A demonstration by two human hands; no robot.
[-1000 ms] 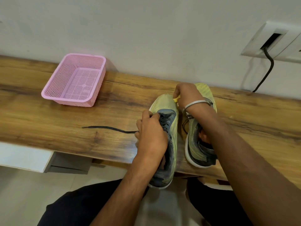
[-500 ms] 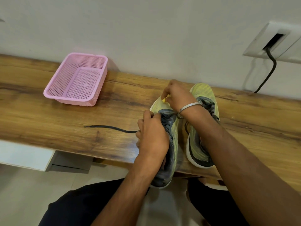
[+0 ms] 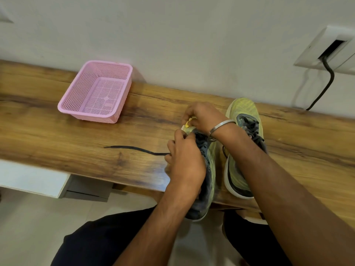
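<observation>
Mid-frame, your left hand [image 3: 186, 162] gripped the shoe [image 3: 209, 169] while your right hand [image 3: 203, 116] pinched a yellow piece [image 3: 187, 123] at its toe; a hard tug risked dragging it off the table [image 3: 57, 135].

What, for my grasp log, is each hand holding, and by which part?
Left hand grips the nearer shoe at its laced midsection; right hand pinches a small yellow piece at that shoe's toe.

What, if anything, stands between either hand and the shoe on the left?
Nothing visible. The left hand grips the shoe at its laces, and the right hand pinches its toe end.
</observation>
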